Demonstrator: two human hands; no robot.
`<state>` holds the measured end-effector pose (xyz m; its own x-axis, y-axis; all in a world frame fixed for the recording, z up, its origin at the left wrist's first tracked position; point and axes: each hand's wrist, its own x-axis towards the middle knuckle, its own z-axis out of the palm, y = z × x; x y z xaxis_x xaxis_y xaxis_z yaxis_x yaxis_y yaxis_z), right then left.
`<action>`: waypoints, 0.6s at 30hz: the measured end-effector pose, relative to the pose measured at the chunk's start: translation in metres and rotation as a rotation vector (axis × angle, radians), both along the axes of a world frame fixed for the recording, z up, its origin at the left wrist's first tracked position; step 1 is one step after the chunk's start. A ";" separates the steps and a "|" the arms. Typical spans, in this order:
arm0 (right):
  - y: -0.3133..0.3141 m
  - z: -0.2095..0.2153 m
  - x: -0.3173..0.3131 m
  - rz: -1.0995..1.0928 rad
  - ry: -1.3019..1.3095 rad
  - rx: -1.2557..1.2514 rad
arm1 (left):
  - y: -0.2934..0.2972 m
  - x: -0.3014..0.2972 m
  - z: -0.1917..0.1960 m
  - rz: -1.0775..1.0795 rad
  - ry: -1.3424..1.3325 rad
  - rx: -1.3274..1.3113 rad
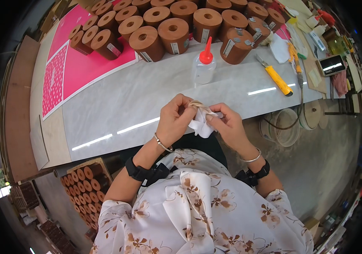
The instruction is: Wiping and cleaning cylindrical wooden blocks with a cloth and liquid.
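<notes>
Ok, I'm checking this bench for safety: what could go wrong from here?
The red-nozzled bottle stands beyond the left hand and right hand, so a forward reach might tip it. The yellow knife lies on the grey tabletop with its metal end showing; a careless reach that way could cause a nick.

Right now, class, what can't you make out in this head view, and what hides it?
White bundle: in the head view, the left grip and right grip cover parts of it, so its full shape is hidden.
Back-row brown cylinders: some are cut off by the head view's top edge.
Lower-right clutter: too small and blurred near the head view's dark rim.
</notes>
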<state>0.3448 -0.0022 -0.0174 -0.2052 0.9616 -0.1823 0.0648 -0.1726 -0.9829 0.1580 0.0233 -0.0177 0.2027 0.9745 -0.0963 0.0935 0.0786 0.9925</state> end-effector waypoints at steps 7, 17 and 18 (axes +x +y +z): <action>0.005 -0.005 0.001 0.057 0.218 -0.135 | 0.003 -0.004 -0.011 0.044 -0.121 0.002; 0.008 -0.003 -0.004 0.058 0.091 -0.035 | 0.006 -0.001 -0.004 0.092 -0.363 -0.276; 0.008 -0.007 -0.004 0.056 0.092 -0.039 | 0.007 0.000 -0.004 0.091 -0.363 -0.280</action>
